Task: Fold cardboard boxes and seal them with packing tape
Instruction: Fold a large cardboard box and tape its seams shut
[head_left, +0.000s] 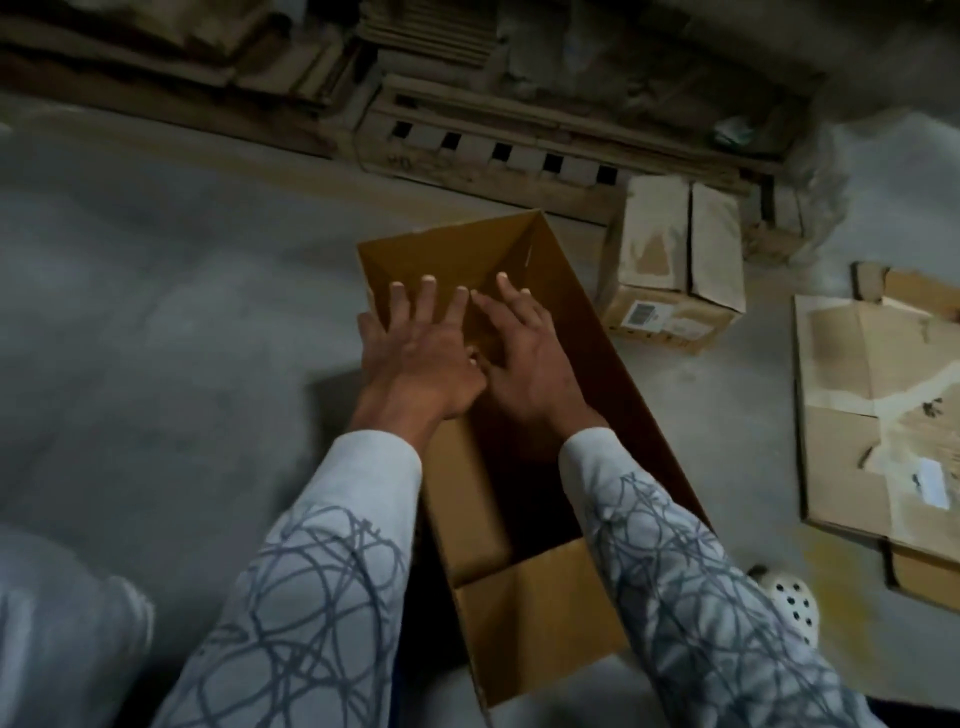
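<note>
Cardboard box (613, 395) is sitting open on the grey floor (156, 312), below the person. Left hand (423, 358) and right hand (524, 358) are reaching inside it side by side, fingers spread flat and pressing on the inner flaps. Nearby, 1 worn taped carton (670, 280) is lying beside a flattened sheet (883, 410).

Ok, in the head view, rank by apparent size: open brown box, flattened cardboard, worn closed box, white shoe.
Largest to smallest:
1. open brown box
2. flattened cardboard
3. worn closed box
4. white shoe
Nearness inflates the open box; the cardboard runs off frame.
</note>
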